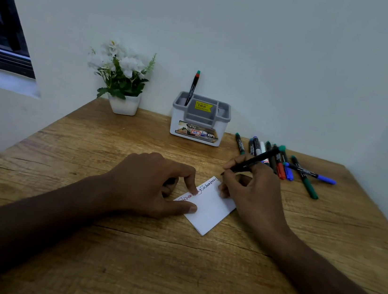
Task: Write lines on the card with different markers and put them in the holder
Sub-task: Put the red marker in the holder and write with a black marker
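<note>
The small white card (207, 206) lies skewed on the wooden table (123, 261), one scrawled line, red then darker ink, along its far edge. My left hand (155, 186) pins its left corner with forefinger and thumb. My right hand (253, 191) pinches a black green-capped marker (255, 161), tip at the card's far corner. Beyond my right knuckles loose markers (284, 163) sprawl; farther left stands the boxy grey-rimmed plastic holder (199, 123), one marker upright inside.

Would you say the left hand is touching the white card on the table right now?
Touching. In the head view, the left hand has its forefinger and thumb tips pressed onto the card, pinning its left edge to the table.
</note>
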Demonstrator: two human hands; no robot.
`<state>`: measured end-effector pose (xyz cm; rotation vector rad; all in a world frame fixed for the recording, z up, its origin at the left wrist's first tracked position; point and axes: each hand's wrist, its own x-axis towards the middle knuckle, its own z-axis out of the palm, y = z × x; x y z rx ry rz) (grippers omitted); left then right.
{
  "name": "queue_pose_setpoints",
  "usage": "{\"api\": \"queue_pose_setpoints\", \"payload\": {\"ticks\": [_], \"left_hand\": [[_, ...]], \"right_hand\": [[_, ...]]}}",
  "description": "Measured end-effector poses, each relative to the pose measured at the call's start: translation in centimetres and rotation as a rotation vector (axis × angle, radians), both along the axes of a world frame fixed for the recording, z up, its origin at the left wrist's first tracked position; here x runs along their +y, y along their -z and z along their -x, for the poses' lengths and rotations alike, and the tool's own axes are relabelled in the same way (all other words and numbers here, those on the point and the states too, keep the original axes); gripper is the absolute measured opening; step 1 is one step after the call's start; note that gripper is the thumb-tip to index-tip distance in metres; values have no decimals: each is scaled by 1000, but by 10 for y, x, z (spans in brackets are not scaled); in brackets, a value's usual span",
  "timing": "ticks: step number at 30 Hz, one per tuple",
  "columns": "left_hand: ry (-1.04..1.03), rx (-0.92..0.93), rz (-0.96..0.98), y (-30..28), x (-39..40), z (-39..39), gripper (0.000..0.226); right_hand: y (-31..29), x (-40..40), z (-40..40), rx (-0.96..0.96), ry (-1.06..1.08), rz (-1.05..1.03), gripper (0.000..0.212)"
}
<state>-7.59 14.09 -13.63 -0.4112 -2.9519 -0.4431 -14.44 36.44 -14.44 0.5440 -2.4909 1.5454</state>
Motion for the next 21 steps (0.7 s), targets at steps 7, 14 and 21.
{"api": "queue_pose_setpoints", "payload": {"ticks": [7,14,21], "left_hand": [[-22,-16,15,-2,1,-1,50],[-75,-22,-78,-2,5,-2,96],[-93,-30,-92,-1,7,-1,105]], "right_hand": [[-7,-3,-14,-211,-97,345,16],[-8,-11,-23,-504,-307,556,29],[-7,-12,-23,-446,-300,483,15]]}}
